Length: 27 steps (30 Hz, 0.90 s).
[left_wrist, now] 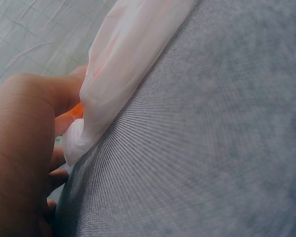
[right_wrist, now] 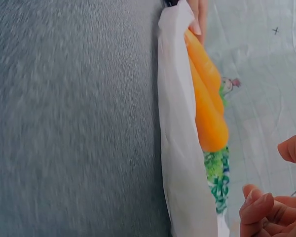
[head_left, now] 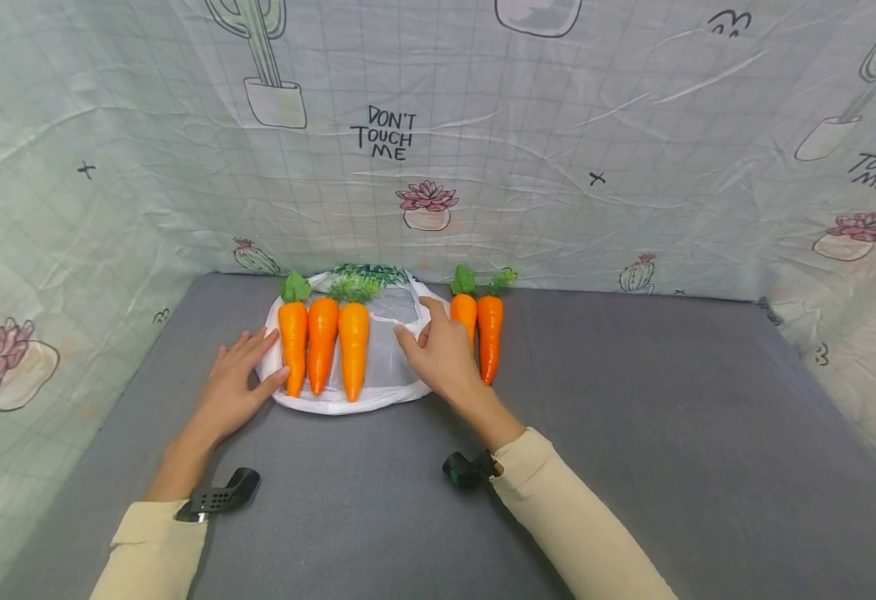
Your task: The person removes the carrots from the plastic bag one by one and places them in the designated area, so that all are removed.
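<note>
Nearest us, over the near edge of the smooth grey cloth-covered table [head_left: 633, 467], we see two cream cloth sleeves [head_left: 156, 546], with a small black plastic camera [head_left: 216, 498] at the left wrist and another small black plastic device [head_left: 463, 471] at the right.

Past them, left of the table's middle and close to its far edge, we find a thin white plastic bag [head_left: 347, 407], spread wide with its rim slightly raised. At the bag's left side, the person's left hand [head_left: 238, 385] rests with fingers extended and thumb apart, the thumb tip reaching inside the rim. At its right side, the right hand [head_left: 445, 354] hovers, thumb and forefinger parted with nothing between them that we can see (whether it brushes the plastic, we cannot tell).

Three glossy, tapered orange carrots [head_left: 322, 346] lie side by side within the bag's rim, tips toward us; the leftmost is just beside the left thumb. Two more glossy orange carrots [head_left: 490, 337] lie on the table right of the bag, one partly hidden by the right hand.

Beyond the far edge, we see a pale green gridded cloth [head_left: 528, 167] printed with potted cacti.
</note>
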Each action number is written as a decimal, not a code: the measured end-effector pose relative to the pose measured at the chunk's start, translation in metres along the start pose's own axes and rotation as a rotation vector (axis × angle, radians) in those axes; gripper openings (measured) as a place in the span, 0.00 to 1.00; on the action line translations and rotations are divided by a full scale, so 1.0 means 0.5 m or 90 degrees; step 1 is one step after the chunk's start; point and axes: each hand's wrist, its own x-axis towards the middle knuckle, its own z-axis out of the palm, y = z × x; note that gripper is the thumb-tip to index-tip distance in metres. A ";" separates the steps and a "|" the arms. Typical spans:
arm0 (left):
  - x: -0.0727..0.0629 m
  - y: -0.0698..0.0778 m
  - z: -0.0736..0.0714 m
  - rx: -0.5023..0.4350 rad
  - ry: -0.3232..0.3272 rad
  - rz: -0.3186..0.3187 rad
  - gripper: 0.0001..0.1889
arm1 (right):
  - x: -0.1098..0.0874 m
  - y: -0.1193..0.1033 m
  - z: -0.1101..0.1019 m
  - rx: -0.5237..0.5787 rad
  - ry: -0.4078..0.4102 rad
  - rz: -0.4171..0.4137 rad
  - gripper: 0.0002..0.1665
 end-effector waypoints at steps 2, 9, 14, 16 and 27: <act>0.000 0.000 0.001 0.000 0.001 0.002 0.36 | 0.000 -0.004 0.007 -0.003 -0.003 -0.007 0.35; -0.001 -0.001 0.001 -0.005 0.002 0.003 0.36 | -0.004 -0.019 0.030 -0.002 -0.024 -0.005 0.35; 0.000 0.000 0.000 -0.004 0.004 0.005 0.36 | -0.007 -0.027 0.051 0.001 -0.034 -0.001 0.35; 0.001 -0.002 0.002 0.000 0.004 0.007 0.36 | -0.007 -0.030 0.058 0.004 -0.036 0.000 0.34; 0.001 0.000 0.001 0.007 0.001 -0.005 0.37 | -0.006 -0.045 0.097 0.023 -0.055 0.033 0.36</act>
